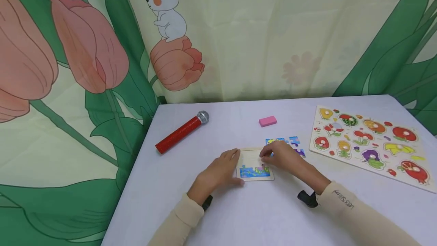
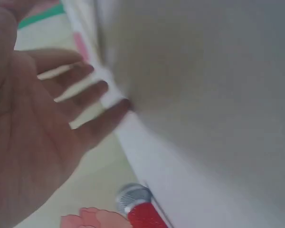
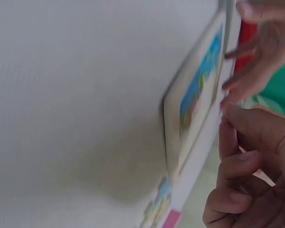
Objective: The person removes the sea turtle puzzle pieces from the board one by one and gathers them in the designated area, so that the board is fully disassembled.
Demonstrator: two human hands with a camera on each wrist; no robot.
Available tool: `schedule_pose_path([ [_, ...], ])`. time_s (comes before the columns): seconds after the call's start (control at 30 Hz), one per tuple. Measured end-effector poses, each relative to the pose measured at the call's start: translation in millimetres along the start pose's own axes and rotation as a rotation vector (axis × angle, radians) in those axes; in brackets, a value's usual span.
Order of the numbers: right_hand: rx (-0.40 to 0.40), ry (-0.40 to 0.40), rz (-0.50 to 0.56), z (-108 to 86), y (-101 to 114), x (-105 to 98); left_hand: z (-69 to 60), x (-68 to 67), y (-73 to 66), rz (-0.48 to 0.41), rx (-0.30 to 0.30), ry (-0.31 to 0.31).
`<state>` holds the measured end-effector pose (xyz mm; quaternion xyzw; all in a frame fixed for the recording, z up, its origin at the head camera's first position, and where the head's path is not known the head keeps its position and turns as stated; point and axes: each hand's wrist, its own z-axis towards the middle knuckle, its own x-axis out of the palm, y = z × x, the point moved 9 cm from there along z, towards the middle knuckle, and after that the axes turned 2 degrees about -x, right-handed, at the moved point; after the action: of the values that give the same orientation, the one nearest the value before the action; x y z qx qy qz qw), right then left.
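A small wooden puzzle tray (image 1: 249, 158) lies on the table. Joined blue puzzle pieces (image 1: 254, 172) fill its near part; bare wood shows in the far part. My left hand (image 1: 220, 168) rests at the tray's left edge, fingers extended and thumb near the lower left corner. Over the tray's right side is my right hand (image 1: 278, 155), thumb and index fingertips together, other fingers curled in the right wrist view. Whether anything sits between those fingertips is hidden. Just beyond the right hand lie loose puzzle pieces (image 1: 293, 139), partly covered by it.
A red microphone (image 1: 179, 134) lies at the back left. A pink block (image 1: 268, 121) is behind the loose pieces. To the right stretches a large fruit puzzle board (image 1: 355, 155). A printed curtain (image 1: 246, 41) hangs behind the white table (image 1: 164, 200).
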<state>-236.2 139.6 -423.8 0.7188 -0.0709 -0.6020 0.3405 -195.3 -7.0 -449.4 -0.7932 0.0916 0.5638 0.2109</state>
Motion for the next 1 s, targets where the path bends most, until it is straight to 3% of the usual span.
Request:
schedule_pose_path([
  [0.13,-0.031,0.025,0.012,3.4,19,23,15.1,-3.1,22.6,-0.09,0.076,0.021],
  [0.27,-0.09,0.017,-0.006,4.3,31,37,18.7,-3.4,25.5,-0.093,0.121,0.016],
  [0.43,-0.134,0.02,-0.002,4.5,36,45,18.2,-6.2,22.7,-0.065,0.106,-0.002],
  [1.0,-0.022,-0.07,0.006,1.9,43,44,18.6,-4.8,20.4,-0.043,0.065,-0.015],
])
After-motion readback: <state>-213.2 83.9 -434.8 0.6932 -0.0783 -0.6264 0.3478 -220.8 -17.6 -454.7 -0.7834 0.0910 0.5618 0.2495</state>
